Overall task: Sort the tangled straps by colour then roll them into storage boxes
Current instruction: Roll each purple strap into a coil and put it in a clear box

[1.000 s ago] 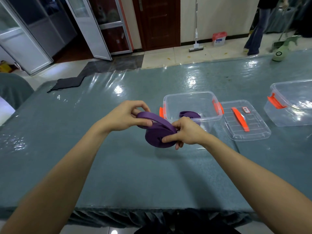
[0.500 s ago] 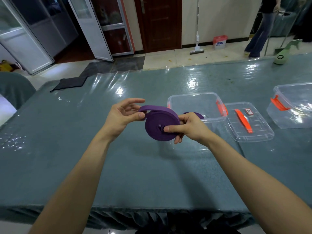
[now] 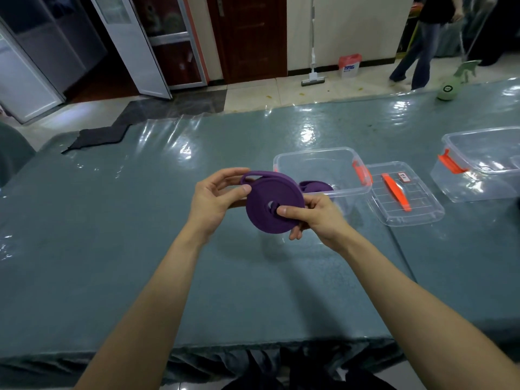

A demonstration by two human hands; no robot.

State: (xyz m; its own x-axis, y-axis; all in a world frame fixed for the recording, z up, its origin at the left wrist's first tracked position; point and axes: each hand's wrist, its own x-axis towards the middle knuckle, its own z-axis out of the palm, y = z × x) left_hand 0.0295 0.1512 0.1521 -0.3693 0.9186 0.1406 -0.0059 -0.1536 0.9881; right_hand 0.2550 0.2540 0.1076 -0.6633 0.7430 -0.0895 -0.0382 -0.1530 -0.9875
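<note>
A purple strap [image 3: 270, 204], wound into a flat disc, is held up above the table between both hands. My right hand [image 3: 315, 218] pinches the roll at its centre, thumb on the front face. My left hand [image 3: 216, 198] holds the strap's loose tail loop at the top left of the roll. Just behind the roll stands a clear storage box [image 3: 318, 167] with orange latches; a second rolled purple strap [image 3: 315, 187] lies inside it.
The box's clear lid [image 3: 405, 204] with an orange handle lies to its right. Another clear box [image 3: 484, 164] stands at the far right. A green spray bottle [image 3: 450, 88] sits at the table's far edge. A person stands on the floor beyond.
The roll has been turned upright, its flat face toward me, and raised slightly. The loose tail has been wound in and is shorter than before.
</note>
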